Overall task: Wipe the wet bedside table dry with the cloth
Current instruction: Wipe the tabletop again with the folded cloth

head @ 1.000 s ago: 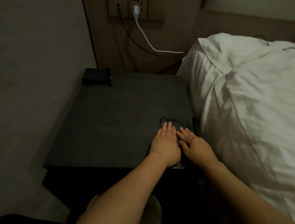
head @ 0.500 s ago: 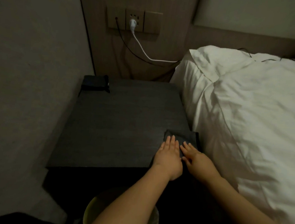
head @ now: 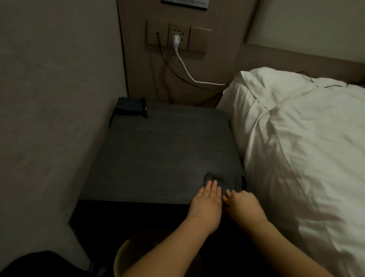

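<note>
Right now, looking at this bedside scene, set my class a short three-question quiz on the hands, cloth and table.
1. True or false: the cloth lies at the table's far left corner.
2. Which hand lies flat with straight fingers on the cloth?
3. Multiple choice: what sits at the table's far left corner? A) a glass B) a dark pouch C) a book

Key: 1. False, near right corner, beside the bed. 2. The left hand; the right hand has curled fingers. 3. B.
</note>
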`<action>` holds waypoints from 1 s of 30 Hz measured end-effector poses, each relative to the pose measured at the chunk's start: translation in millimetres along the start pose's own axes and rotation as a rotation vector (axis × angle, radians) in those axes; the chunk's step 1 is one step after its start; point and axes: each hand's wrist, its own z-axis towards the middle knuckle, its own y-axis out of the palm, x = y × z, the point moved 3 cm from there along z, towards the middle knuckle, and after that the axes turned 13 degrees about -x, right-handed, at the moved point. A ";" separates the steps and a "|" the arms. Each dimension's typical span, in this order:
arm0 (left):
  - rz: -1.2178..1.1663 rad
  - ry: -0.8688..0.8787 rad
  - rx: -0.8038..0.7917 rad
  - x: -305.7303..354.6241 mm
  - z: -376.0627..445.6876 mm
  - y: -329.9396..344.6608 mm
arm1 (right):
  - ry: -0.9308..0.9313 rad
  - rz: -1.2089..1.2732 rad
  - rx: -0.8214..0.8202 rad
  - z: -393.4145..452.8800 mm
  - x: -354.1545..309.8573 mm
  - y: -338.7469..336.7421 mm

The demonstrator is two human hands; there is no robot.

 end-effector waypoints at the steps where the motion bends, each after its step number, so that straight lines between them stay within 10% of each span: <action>1: -0.009 -0.001 0.005 -5.3 -3.1 0.6 | 0.003 0.020 0.051 2.8 -4.9 -1.4; 30: -0.061 -0.365 -0.001 -189.5 -122.8 38.6 | -0.365 0.147 0.205 34.4 -208.9 -88.6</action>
